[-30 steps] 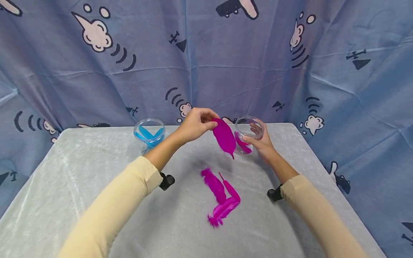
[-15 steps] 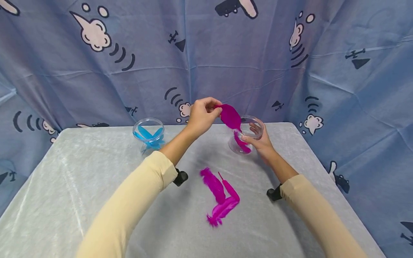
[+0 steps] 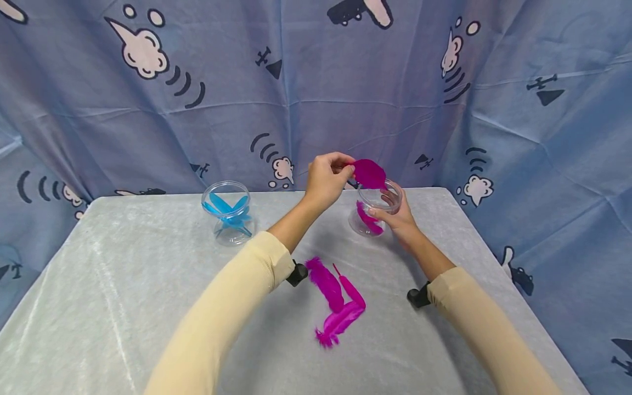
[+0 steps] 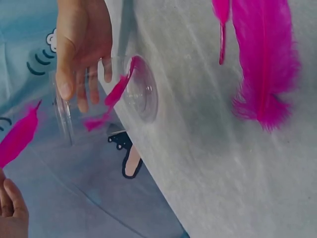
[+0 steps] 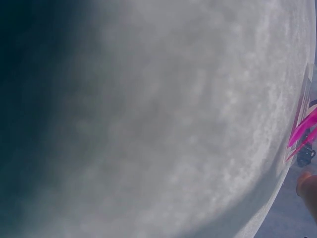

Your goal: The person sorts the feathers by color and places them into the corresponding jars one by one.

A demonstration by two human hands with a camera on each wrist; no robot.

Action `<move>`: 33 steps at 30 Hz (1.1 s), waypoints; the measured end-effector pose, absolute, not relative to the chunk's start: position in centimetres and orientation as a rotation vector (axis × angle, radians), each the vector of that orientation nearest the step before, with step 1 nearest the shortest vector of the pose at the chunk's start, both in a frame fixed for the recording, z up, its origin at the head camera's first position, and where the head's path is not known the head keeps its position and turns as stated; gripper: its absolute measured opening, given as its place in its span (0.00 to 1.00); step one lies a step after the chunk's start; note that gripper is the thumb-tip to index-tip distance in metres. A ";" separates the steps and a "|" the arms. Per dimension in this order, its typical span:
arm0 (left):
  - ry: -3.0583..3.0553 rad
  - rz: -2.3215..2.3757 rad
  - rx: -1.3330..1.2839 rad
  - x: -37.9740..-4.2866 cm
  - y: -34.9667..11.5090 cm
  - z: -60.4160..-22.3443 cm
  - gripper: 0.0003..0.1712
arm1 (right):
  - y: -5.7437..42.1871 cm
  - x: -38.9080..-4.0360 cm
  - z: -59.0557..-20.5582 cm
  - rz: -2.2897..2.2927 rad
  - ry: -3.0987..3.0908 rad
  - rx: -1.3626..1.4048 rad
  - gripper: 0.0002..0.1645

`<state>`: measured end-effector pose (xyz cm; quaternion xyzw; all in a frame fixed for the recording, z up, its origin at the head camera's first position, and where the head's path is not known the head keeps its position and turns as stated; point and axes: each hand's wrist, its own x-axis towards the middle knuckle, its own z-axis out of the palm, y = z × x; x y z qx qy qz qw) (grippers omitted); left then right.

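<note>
My left hand (image 3: 326,178) pinches a magenta feather (image 3: 369,173) by one end. The feather's other end hangs over the rim of a clear round jar (image 3: 359,227). Around the jar's upper side, the thumb and fingers of my right hand (image 3: 400,218) hold it upright on the table. Magenta feather (image 3: 368,220) lies inside that jar, also seen through its wall in the left wrist view (image 4: 116,91). Nearer to me, a fluffy magenta feather (image 3: 326,285) and a bent one (image 3: 349,311) lie touching on the table. The right wrist view catches only a fingertip and some magenta.
Another clear jar (image 3: 231,237), holding several blue feathers (image 3: 229,211), stands at the back left. A pale cloth covers the table (image 3: 148,307). Right behind its far edge hangs a blue patterned curtain (image 3: 316,77).
My left hand has moved right with the feather, first rising and then lowering slightly, bringing it over the jar's rim. The right hand and jar have stayed in place.
</note>
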<state>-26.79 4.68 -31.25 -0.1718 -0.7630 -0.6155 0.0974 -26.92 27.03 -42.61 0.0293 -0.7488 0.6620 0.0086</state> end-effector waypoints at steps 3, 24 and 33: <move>-2.253 -1.848 -0.500 -26.9 5.2 -31.4 0.08 | 27.1 -27.0 -42.7 2.067 -2.346 0.086 0.54; -2.388 -1.886 -0.535 -27.0 6.8 -33.7 0.10 | 26.6 -27.0 -42.6 1.981 -2.400 -0.011 0.54; -2.469 -1.894 -0.593 -26.9 7.3 -34.4 0.11 | 26.5 -27.0 -42.7 2.003 -2.366 0.025 0.53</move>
